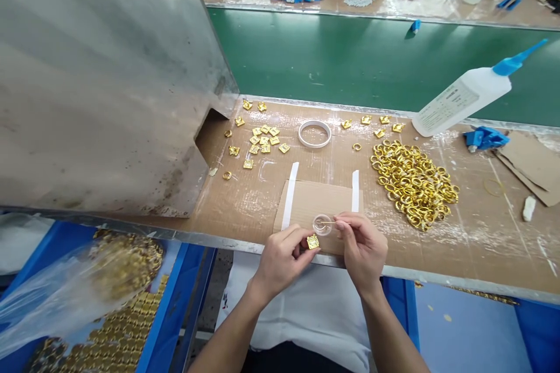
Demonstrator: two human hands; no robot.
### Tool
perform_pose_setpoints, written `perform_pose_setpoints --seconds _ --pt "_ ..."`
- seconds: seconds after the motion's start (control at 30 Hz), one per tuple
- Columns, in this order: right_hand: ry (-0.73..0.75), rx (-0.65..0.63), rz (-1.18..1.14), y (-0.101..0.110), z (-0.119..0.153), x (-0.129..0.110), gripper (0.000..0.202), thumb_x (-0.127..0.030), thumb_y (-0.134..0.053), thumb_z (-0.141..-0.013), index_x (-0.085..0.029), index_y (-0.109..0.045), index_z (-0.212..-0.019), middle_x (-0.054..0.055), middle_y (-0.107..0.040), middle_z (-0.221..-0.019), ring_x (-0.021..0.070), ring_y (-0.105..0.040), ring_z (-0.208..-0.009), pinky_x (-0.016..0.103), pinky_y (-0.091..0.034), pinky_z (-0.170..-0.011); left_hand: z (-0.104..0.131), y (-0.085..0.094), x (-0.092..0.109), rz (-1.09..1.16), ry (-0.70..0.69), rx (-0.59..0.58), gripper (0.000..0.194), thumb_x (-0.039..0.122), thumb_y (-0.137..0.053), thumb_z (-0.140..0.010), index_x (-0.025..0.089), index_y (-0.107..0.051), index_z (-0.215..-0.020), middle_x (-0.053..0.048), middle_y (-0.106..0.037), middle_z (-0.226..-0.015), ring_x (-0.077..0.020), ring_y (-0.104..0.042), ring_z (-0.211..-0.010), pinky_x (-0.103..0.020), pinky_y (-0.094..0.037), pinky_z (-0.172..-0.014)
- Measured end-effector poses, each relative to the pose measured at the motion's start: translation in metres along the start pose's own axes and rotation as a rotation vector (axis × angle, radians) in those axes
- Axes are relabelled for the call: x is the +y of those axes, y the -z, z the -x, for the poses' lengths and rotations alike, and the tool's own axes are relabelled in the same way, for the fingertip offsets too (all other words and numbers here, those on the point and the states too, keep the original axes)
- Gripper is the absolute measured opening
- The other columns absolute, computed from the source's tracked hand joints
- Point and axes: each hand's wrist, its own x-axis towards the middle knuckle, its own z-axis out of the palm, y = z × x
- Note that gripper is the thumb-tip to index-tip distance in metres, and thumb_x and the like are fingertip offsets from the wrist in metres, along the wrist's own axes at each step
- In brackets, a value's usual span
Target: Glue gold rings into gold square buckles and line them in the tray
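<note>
Gold square piece (312,242), pinched by closed fingers (298,234) of the left hand (282,252), sits nearside of the clear dish (315,229); the right hand (364,246) pinches a thin stick (328,222) whose jab could tip the dish.

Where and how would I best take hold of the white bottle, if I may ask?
I'd probably grip the white bottle around its middle, coming from the right: its body is broad, its blue tip narrow, and gold rings lie in front of its base.
</note>
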Motion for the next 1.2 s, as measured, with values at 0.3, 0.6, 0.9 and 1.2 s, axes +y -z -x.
perform_pose_setpoints --seconds 0.3,0.6,0.9,1.2 --pt "-0.178 0.056 -0.193 -0.001 0.005 -0.004 0.018 -0.028 -0.067 -0.095 -0.019 -0.072 -0.080 0.003 -0.074 -0.075 0.0128 -0.063 -0.053 0.023 -0.053 -0.047 -0.001 0.000 0.001 -0.014 -0.031 0.013 0.012 0.025 -0.061 -0.097 0.015 -0.068 -0.100 0.002 -0.060 -0.070 -0.0087 -0.049 -0.050 -0.020 -0.041 -0.051" --pt "-0.062 -0.004 -0.255 0.002 0.032 -0.002 0.013 -0.015 -0.066 -0.094 -0.023 -0.074 -0.089 0.002 -0.076 -0.078 0.0131 -0.066 -0.054 0.020 -0.052 -0.042 -0.001 -0.002 0.001 -0.032 -0.021 -0.001 0.011 0.024 -0.063 -0.095 0.016 -0.068 -0.098 0.002 -0.061 -0.071 -0.0083 -0.047 -0.049 -0.020 -0.039 -0.049" --pt "0.076 -0.126 -0.089 0.004 0.031 0.000 0.012 -0.014 -0.065 -0.095 -0.022 -0.073 -0.093 0.003 -0.077 -0.080 0.0161 -0.073 -0.066 0.024 -0.062 -0.060 -0.001 -0.003 0.004 -0.070 -0.049 0.026 0.013 0.026 -0.061 -0.097 0.015 -0.067 -0.096 0.002 -0.059 -0.070 -0.0077 -0.047 -0.049 -0.019 -0.038 -0.049" --pt "0.128 -0.142 -0.042 0.004 0.028 -0.005 0.012 -0.014 -0.064 -0.096 -0.022 -0.072 -0.091 0.002 -0.078 -0.079 0.0165 -0.075 -0.067 0.024 -0.064 -0.061 -0.001 -0.004 0.004 -0.089 -0.048 0.026 0.016 0.029 -0.059 -0.099 0.015 -0.067 -0.096 0.002 -0.059 -0.070 -0.0080 -0.048 -0.049 -0.019 -0.039 -0.049"
